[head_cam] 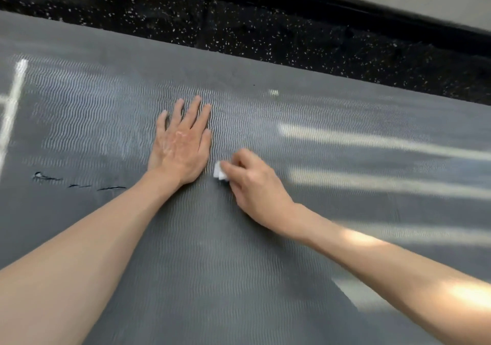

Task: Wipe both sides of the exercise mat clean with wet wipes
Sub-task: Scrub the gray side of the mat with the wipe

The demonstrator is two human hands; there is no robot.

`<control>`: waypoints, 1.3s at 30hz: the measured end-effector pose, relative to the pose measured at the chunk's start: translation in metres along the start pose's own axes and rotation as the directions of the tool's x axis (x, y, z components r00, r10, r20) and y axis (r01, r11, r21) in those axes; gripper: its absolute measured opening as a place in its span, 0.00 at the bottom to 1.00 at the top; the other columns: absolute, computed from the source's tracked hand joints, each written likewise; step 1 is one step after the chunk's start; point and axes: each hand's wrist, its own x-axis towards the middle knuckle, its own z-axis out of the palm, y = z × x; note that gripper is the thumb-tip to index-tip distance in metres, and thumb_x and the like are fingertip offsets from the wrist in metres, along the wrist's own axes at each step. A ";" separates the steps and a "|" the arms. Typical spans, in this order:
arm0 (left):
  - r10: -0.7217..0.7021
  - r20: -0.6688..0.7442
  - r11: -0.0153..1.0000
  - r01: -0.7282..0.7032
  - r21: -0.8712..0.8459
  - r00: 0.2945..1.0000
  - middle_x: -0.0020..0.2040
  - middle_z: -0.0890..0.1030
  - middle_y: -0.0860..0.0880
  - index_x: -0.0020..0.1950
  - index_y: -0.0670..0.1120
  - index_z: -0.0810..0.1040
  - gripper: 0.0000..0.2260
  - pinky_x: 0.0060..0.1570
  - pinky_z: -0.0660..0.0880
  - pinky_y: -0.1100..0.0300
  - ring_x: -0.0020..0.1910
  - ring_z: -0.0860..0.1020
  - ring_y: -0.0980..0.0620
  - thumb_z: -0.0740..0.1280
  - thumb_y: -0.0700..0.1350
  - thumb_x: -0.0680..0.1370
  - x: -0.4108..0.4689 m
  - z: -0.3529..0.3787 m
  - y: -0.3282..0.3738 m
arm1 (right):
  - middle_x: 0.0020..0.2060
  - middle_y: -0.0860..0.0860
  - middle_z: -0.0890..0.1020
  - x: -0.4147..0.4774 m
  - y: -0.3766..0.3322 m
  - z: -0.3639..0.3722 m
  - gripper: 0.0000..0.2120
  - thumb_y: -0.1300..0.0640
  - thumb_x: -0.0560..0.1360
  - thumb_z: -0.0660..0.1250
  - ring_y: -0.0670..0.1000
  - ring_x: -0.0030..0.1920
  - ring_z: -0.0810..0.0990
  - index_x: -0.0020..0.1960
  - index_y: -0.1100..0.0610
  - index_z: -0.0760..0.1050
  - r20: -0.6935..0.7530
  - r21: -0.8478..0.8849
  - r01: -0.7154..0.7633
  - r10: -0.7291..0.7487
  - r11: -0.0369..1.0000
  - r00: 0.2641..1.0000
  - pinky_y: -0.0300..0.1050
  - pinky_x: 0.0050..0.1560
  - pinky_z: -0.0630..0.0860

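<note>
head view: wet wipe [220, 171] pinched in right hand [255, 185], beside flat left hand [180, 145].

The left hand [182, 142] lies flat just left of the wipe [219, 171]; mat [345, 121] stretches rightward.

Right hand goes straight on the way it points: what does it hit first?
Probably the left hand, lying flat on the mat. The right hand pinches a white wipe that points at the left hand's thumb side, with only a narrow strip of mat between them.
</note>
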 end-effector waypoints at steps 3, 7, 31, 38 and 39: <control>-0.007 -0.014 1.000 0.007 -0.002 1.000 0.81 0.52 0.50 0.81 0.49 0.53 0.25 0.75 0.47 0.46 0.79 0.50 0.45 0.49 0.50 0.84 0.000 -0.001 0.002 | 0.40 0.58 0.71 -0.010 -0.001 -0.011 0.07 0.64 0.76 0.61 0.56 0.37 0.70 0.46 0.65 0.77 0.227 0.078 0.144 -0.158 0.987 0.961 0.49 0.36 0.68; -0.034 0.009 0.998 0.035 -0.057 0.999 0.81 0.52 0.51 0.81 0.50 0.53 0.24 0.76 0.45 0.48 0.80 0.49 0.47 0.48 0.51 0.84 0.001 -0.004 0.004 | 0.38 0.58 0.73 0.060 0.040 -0.015 0.17 0.56 0.75 0.54 0.59 0.34 0.74 0.45 0.64 0.79 0.004 -0.016 -0.005 0.005 1.000 1.000 0.53 0.32 0.74; -0.053 0.014 0.998 0.053 -0.031 0.999 0.80 0.59 0.51 0.79 0.50 0.61 0.26 0.74 0.53 0.45 0.78 0.58 0.46 0.49 0.53 0.80 0.002 -0.004 0.002 | 0.37 0.58 0.73 0.152 0.094 -0.018 0.07 0.66 0.75 0.62 0.57 0.35 0.73 0.43 0.65 0.79 -0.003 -0.062 -0.048 0.048 0.997 0.999 0.50 0.31 0.72; -0.050 0.012 0.998 0.051 -0.029 0.999 0.80 0.59 0.51 0.79 0.50 0.61 0.26 0.75 0.51 0.47 0.78 0.57 0.46 0.49 0.53 0.80 0.002 -0.002 0.001 | 0.40 0.54 0.70 0.177 0.122 -0.035 0.11 0.65 0.77 0.61 0.55 0.40 0.72 0.49 0.61 0.82 -0.122 -0.112 -0.289 0.275 0.951 0.954 0.40 0.32 0.58; -0.051 0.014 0.998 0.051 -0.032 0.999 0.80 0.59 0.51 0.79 0.50 0.61 0.26 0.74 0.51 0.46 0.78 0.57 0.46 0.49 0.53 0.80 0.003 -0.002 0.001 | 0.39 0.56 0.71 0.168 0.117 -0.032 0.10 0.65 0.77 0.62 0.55 0.39 0.72 0.50 0.62 0.82 -0.080 -0.099 -0.217 0.209 0.971 0.975 0.40 0.34 0.60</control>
